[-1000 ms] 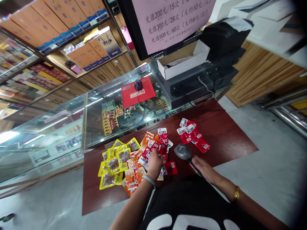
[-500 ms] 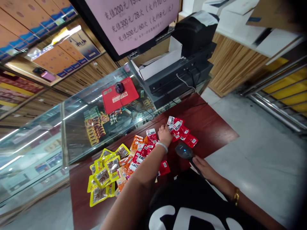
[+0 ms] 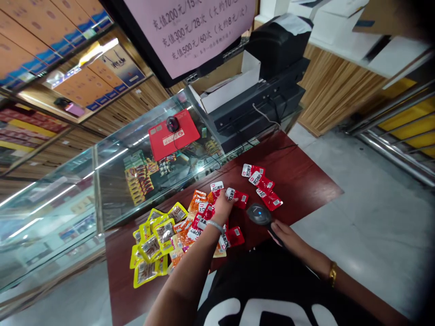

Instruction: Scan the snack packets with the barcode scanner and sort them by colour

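My left hand [image 3: 223, 206] is closed on the edge of a red and white snack packet [image 3: 241, 199], over the pile on the dark red table. My right hand [image 3: 285, 234] grips the handle of a black barcode scanner [image 3: 259, 214], whose head shows a small blue light just right of that packet. Several similar red packets [image 3: 261, 181] lie apart at the table's right. Beneath and left of my left hand are more red packets [image 3: 235, 236], orange packets [image 3: 198, 201] and yellow-edged packets [image 3: 146, 273]; my forearm hides part of the pile.
Behind the dark red table [image 3: 292, 176] stands a glass display counter [image 3: 112, 181] with a red mat [image 3: 183, 143] and a mouse [image 3: 172, 123]. A monitor with a pink sign [image 3: 197, 34], a white open box [image 3: 234, 90] and a black cash drawer [image 3: 258, 108] rise at the back.
My left hand has drawn back leftward from the right group of red packets, now with one packet in its fingers. The scanner has stayed nearly in place.
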`<state>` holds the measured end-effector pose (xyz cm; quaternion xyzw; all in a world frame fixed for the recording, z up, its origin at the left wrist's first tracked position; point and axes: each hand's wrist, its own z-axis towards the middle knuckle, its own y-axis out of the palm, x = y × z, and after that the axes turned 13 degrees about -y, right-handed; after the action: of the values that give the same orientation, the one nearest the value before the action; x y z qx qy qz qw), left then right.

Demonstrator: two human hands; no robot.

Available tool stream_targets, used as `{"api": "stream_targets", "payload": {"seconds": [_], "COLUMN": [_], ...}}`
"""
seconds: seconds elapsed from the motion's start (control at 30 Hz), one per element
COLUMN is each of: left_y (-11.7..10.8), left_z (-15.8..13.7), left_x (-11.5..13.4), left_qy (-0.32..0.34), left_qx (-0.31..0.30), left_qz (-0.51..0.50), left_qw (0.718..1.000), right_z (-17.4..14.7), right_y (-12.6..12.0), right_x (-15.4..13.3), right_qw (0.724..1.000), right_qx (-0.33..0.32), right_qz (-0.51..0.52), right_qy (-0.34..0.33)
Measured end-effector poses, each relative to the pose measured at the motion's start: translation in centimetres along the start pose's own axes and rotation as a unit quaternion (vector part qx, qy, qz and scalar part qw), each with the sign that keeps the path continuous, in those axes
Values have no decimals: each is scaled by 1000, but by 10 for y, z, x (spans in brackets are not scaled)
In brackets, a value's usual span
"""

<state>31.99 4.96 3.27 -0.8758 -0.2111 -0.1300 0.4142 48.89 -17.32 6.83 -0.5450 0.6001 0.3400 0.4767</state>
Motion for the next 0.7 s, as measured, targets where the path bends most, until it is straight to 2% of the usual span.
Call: {"api": "stream_targets", "payload": {"seconds": [0.17, 0.27, 0.4, 0.5, 0.6, 0.67, 0.7], "left_y": [-23, -30, -42, -58, -70, -71, -68], "left_z": [-8, -11, -19, -27, -34, -35, -34], "left_x": [-41, -56, -64, -66, -64, -57, -51], "left_qy": [5, -6, -32, -51, -11, 39, 65], "left_qx": [18, 45, 37, 35, 121, 178, 185], "left_qz": [-52, -15, 25, 126, 241, 263, 264], "left_qw": [998, 999, 998, 990, 963, 947, 944], "right_z": [12, 18, 23, 25, 22, 19, 17], "right_y": [16, 24, 29, 30, 27, 24, 23], "right_x": [-6, -13, -22, -23, -18, -13, -10], "right_qw": [999, 997, 995, 994, 995, 995, 996], "right_qx": [-41, -68, -91, -100, -97, -87, -78], "right_qz": [15, 21, 3, -4, 1, 6, 8], "right_qy": [14, 1, -29, -32, -37, -37, -33]}}
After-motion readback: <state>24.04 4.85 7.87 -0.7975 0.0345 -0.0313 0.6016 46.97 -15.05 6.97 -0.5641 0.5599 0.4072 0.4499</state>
